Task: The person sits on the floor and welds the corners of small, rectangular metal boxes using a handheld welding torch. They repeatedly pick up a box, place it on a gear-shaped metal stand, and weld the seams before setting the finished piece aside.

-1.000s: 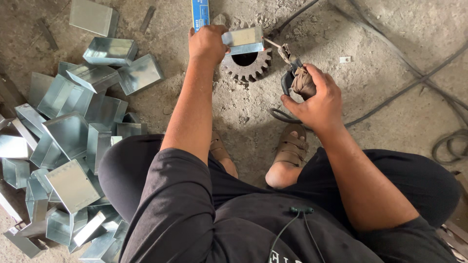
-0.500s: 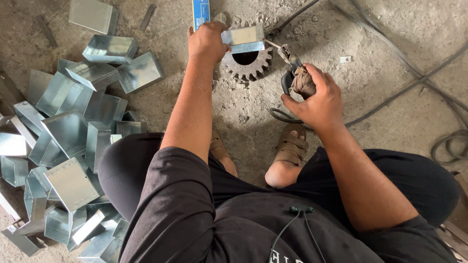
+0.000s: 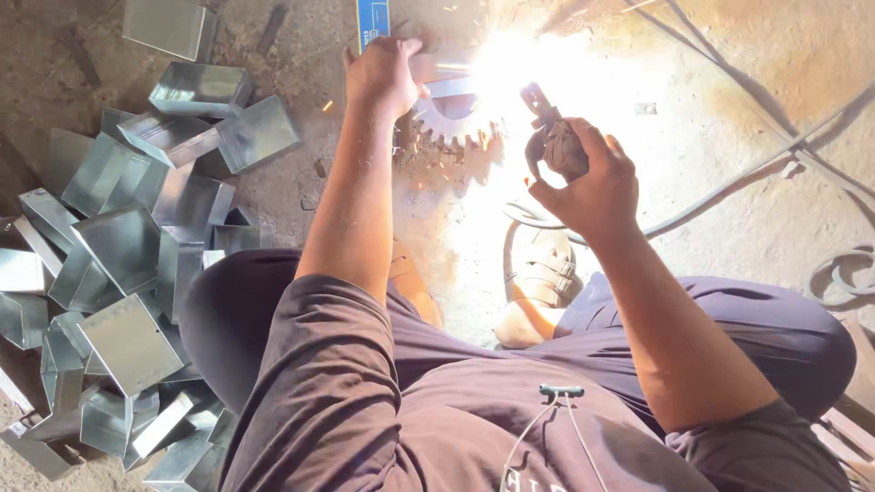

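Observation:
I sit on a dusty concrete floor. My left hand (image 3: 383, 75) presses on a small folded sheet-metal piece (image 3: 447, 80) that rests on a large steel gear (image 3: 451, 128). My right hand (image 3: 592, 182) grips a welding electrode holder (image 3: 551, 137) wrapped in cloth, its tip at the metal piece. A bright white arc glare (image 3: 506, 73) with sparks washes out the spot where the tip meets the piece. A blue strip (image 3: 372, 18) stands just beyond my left hand.
A heap of several shiny sheet-metal boxes (image 3: 118, 246) lies to my left. Dark cables (image 3: 784, 155) run across the floor on the right, with a coil (image 3: 848, 273) near my right knee. My sandalled foot (image 3: 538, 273) rests below the gear.
A bright welding arc has flared up at the metal piece, with sparks flying. My right hand has shifted slightly with the holder. My left hand stays on the piece.

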